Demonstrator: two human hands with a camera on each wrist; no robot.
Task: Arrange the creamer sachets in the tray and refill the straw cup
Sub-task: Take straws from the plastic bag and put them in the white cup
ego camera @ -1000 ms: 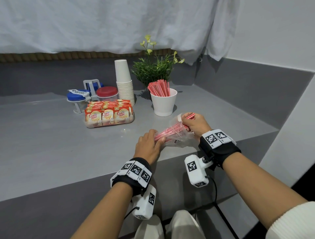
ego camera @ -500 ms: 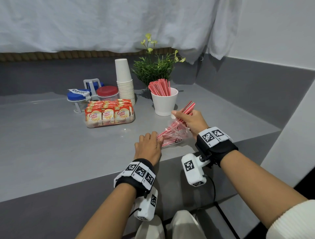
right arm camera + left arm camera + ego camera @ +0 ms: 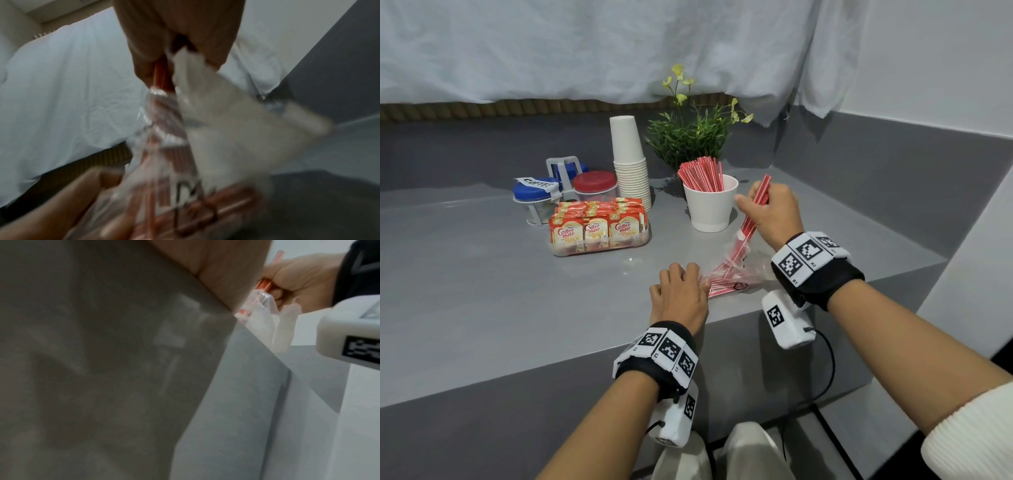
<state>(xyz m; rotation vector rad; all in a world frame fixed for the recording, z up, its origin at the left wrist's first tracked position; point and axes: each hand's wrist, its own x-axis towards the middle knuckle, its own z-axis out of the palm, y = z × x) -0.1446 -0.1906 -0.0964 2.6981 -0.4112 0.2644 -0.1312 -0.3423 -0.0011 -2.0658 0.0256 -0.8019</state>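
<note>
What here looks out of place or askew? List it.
Nothing is spilled or damaged. Sachets stand in neat rows in the tray; straws sit in the cup. Only the crumpled bag lies on the counter, left hand holding it while the right hand pulls straws out.

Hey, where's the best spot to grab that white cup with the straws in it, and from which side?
Grip the white cup around its bare lower wall, coming from its right side. It stands upright, straws fan out over the rim, and a stack of paper cups stands to its left.

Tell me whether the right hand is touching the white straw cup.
Apart. The head view shows grey counter between the right hand, which grips a bundle of straws, and the white straw cup.
</note>
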